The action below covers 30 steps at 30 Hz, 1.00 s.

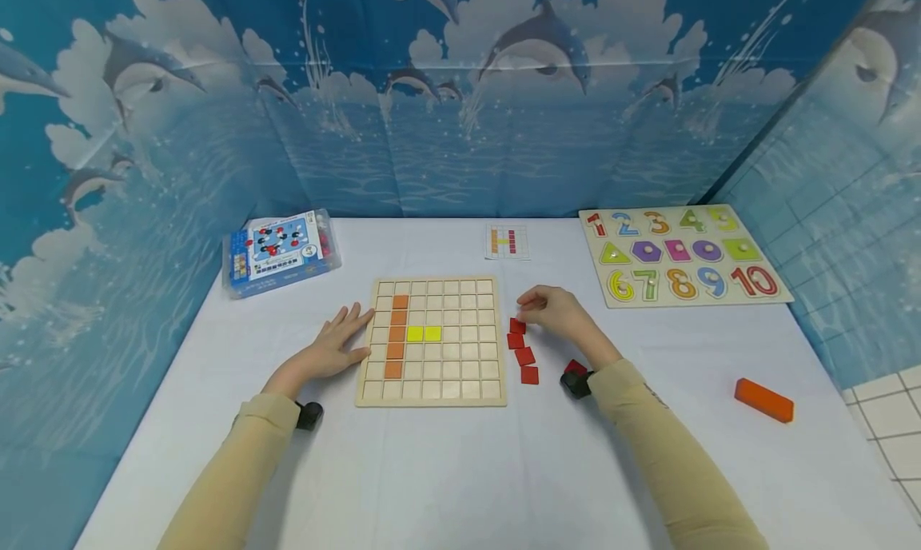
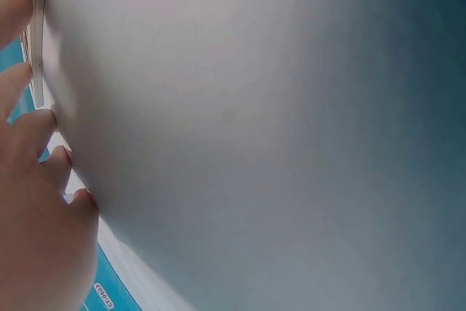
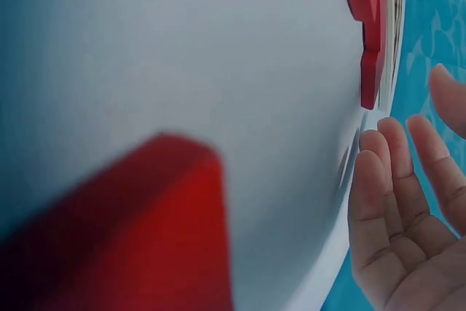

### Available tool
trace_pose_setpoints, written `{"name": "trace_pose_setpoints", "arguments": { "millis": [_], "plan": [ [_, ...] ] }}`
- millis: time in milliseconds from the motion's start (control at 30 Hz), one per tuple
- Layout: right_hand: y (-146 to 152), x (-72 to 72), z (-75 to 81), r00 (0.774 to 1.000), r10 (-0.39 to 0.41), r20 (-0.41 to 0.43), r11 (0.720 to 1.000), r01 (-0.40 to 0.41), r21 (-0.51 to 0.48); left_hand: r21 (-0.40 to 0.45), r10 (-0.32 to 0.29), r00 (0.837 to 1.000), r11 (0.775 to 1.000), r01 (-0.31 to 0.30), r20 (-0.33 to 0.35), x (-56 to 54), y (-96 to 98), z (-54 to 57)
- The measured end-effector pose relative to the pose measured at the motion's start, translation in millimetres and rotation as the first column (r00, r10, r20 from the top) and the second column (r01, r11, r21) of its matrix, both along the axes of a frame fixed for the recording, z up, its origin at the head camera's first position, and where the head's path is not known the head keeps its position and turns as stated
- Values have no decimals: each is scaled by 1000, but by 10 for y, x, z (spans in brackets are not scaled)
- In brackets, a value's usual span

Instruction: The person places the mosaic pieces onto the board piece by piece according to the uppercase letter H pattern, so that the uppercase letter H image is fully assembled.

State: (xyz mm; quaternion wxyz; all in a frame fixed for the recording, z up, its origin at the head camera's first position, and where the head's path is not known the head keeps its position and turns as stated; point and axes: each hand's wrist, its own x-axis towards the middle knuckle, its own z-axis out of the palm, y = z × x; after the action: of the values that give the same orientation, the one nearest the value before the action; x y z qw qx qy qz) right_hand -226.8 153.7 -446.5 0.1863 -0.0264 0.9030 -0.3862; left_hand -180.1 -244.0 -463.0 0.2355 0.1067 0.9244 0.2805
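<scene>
A wooden grid board (image 1: 471,390) lies mid-table, with a column of orange square tiles (image 1: 396,334) and two yellow tiles (image 1: 424,334) in its cells. My left hand (image 1: 331,348) is spread flat, its fingertips touching the board's left edge; the left wrist view shows these fingers (image 2: 33,132) along that edge. Right of the board, several red tiles (image 1: 516,340) lie in a loose row. Just over the top one hovers my right hand (image 1: 557,310). Its thumb and fingers (image 3: 371,194) are loosely bent and apart in the right wrist view, holding nothing.
Another red tile (image 1: 575,367) lies by the right wrist. Behind the board is a pattern card (image 1: 507,242). A boxed model set (image 1: 281,252) stands back left, a number-and-shape puzzle (image 1: 672,254) back right. An orange block (image 1: 764,400) lies far right.
</scene>
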Motion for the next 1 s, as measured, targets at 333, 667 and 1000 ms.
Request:
{"name": "trace_pose_setpoints", "arguments": {
  "millis": [333,667,1000],
  "plan": [
    [-81,36,5,1000,16,20,1000,-16,18,19,-5,1000,1000,5,-3,19,-4,0],
    [-174,53,15,999,38,17,994,-39,99,18,-15,1000,1000,15,-18,6,-5,-3],
    [-249,62,21,997,59,46,979,-67,191,15,-15,1000,1000,15,-16,6,-8,2]
  ]
}}
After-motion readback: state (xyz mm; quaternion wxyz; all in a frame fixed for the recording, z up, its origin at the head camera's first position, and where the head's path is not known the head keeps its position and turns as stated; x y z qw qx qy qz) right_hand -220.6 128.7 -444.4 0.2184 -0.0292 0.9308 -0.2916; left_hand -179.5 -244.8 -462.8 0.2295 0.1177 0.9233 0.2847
